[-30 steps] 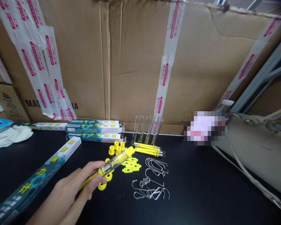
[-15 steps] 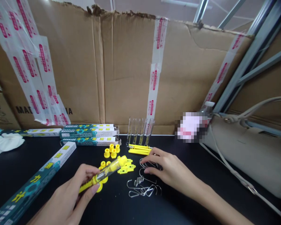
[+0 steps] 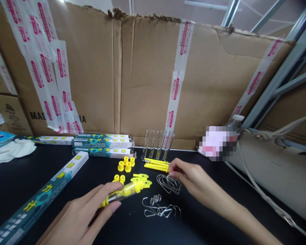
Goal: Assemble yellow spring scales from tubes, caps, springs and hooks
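Compared with the earlier frame, the right hand (image 3: pixel 195 180) has lifted off its spread position over the wire hooks (image 3: pixel 168 183). Its thumb and forefinger now draw together at the top edge of that bundle, the wrist raised and the forearm running in from the lower right. Whether that grip has closed on a hook I cannot tell; the fingertips (image 3: pixel 171 174) are touching or just beside the wire. The bundle lies on the black counter (image 3: pixel 219 211), just right of the two yellow spring balances (image 3: pixel 156 165) and in front of the upright glass tubes (image 3: pixel 155 144).

The left hand (image 3: pixel 90 207) keeps a closed grip on the clear tube of a yellow spring balance (image 3: pixel 124 192), fingers wrapped around the barrel. That tube now lies flatter than before, its yellow cap pointing right, just beside the flat yellow clips (image 3: pixel 140 177). Two yellow plastic cups (image 3: pixel 119 178) sit just above the left fingers, with four more (image 3: pixel 125 164) farther back. A second loose tangle of wire hooks (image 3: pixel 159 208) lies between the hands, nearer the person. A long printed box (image 3: pixel 48 190) lies angled along the left of the counter, well apart from the right hand.
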`<state>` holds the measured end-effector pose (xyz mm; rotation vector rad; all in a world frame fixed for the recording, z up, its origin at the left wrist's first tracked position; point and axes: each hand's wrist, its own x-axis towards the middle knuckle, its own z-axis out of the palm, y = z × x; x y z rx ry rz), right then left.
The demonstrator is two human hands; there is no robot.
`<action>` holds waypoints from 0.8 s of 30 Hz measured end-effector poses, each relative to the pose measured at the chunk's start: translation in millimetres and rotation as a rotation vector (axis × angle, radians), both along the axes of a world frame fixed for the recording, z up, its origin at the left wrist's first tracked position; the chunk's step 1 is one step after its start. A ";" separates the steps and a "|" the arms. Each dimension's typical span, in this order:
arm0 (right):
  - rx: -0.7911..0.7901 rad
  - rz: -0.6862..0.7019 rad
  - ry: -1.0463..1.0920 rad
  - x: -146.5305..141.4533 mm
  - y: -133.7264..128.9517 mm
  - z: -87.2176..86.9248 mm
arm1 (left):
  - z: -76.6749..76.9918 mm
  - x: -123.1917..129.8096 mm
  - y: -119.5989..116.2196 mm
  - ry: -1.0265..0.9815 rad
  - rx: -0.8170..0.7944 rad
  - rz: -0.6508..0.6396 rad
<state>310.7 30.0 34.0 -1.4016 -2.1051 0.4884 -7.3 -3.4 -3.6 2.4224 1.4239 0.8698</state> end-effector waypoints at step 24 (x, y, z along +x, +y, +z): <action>-0.671 -0.145 1.180 -67.4 -42.7 -18.0 | 24.2 39.0 0.7 0.429 0.200 -0.049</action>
